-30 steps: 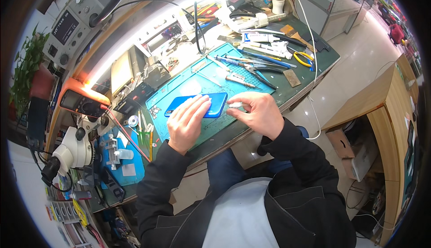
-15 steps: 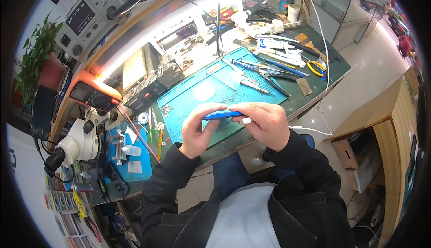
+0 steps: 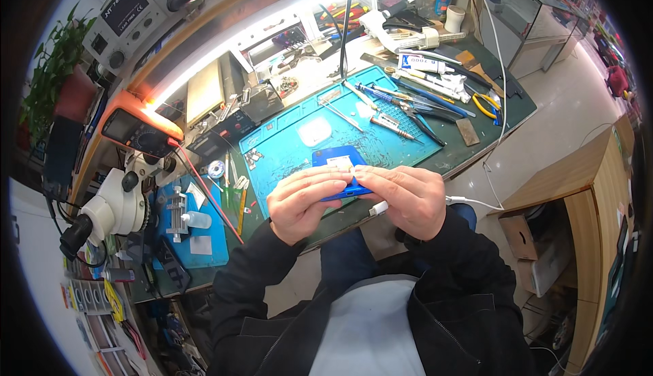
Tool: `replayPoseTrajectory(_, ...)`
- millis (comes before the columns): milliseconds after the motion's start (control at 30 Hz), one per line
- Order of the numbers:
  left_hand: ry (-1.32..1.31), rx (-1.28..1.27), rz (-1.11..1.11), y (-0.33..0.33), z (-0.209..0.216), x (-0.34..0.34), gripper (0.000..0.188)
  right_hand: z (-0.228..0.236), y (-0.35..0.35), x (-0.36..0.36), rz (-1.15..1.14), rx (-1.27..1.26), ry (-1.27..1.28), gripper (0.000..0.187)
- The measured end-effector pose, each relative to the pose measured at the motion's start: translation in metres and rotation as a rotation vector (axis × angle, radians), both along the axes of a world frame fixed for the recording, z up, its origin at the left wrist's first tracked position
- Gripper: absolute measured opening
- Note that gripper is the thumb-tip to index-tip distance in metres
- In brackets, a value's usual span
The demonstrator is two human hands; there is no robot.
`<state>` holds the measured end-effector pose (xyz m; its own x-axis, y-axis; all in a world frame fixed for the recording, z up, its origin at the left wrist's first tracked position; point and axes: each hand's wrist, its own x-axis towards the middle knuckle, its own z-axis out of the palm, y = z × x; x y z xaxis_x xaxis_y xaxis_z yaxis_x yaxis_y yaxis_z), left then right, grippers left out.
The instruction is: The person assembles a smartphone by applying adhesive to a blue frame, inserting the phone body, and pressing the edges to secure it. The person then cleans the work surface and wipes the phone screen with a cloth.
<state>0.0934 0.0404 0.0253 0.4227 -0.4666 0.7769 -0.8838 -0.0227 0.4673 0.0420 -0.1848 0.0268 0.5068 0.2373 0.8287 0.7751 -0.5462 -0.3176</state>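
A blue smartphone (image 3: 331,154) is held in front of me over the near edge of the blue mat, its back tilted up and a pale label on it. My left hand (image 3: 299,200) grips its left side, fingers across the back. My right hand (image 3: 409,198) is closed at its right side, with fingertips at a small whitish bit by the label. A white charging cable (image 3: 457,199) passes through my right hand, and its plug (image 3: 379,208) sticks out below the fingers, apart from the phone.
The blue repair mat (image 3: 286,146) carries tweezers, a screwdriver and pliers. Yellow-handled cutters (image 3: 486,106) lie at the right. An orange multimeter (image 3: 141,128), a microscope (image 3: 112,202) and a clear bottle (image 3: 197,220) stand at the left. A wooden cabinet (image 3: 554,165) is on the right.
The phone has tipped from nearly edge-on so its back shows, and it sits slightly lower. My fingers have moved onto its back by the label. The cable plug remains beneath my right hand.
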Motion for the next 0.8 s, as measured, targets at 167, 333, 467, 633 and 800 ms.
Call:
replayPoseTrajectory(167,-0.08,0.152,0.096,-0.001,0.012,-0.002,0.023,0.006,-0.005,0.0,-0.076,-0.045,-0.05,0.039)
replayPoseTrajectory(333,0.484,-0.181,0.089,0.002,-0.01,-0.011,0.021,0.009,-0.007,0.011,-0.097,0.029,0.073,0.038)
replayPoseTrajectory(467,0.619,-0.293,0.017,-0.003,-0.007,-0.009,0.028,0.001,-0.012,0.012,-0.075,-0.019,0.142,0.035)
replayPoseTrajectory(633,0.171,0.247,0.2,-0.008,0.029,-0.014,0.028,-0.007,-0.008,0.007,-0.124,-0.138,0.132,0.031)
replayPoseTrajectory(800,0.186,0.195,0.304,0.002,0.021,-0.01,0.019,-0.001,-0.016,0.012,-0.125,-0.044,0.168,0.026)
